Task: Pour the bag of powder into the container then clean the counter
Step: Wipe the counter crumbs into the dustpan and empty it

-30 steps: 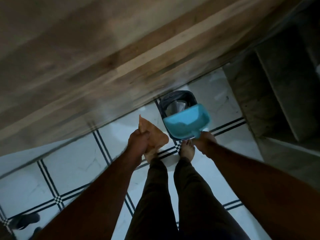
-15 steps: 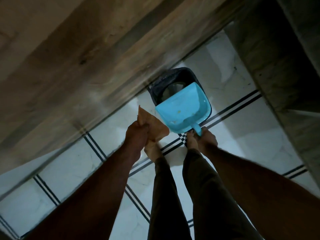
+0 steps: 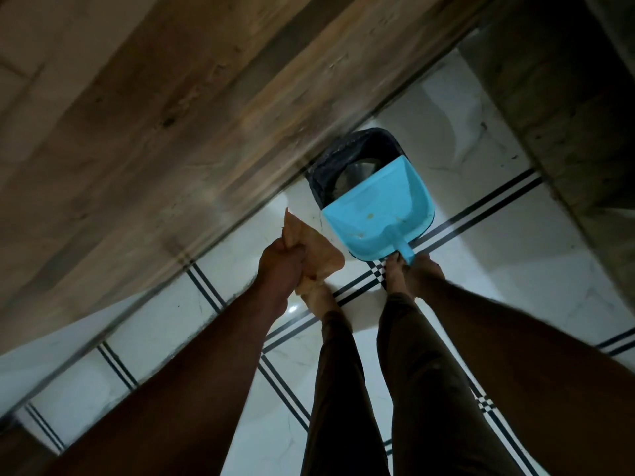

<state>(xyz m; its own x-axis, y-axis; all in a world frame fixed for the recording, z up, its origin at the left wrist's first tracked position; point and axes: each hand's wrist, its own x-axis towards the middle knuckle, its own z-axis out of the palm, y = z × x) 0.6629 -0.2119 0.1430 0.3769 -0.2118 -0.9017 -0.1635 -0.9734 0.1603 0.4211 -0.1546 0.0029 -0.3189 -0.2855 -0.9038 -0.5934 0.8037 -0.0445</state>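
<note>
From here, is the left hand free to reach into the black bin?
Probably not: the left hand grips a crumpled brown cloth, and the tilted blue plastic dustpan covers much of the black bin opening.

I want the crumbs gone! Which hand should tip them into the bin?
Probably the right hand. It already grips the blue dustpan by its handle, right over the black bin. The left hand only grips an orange cloth beside it.
</note>
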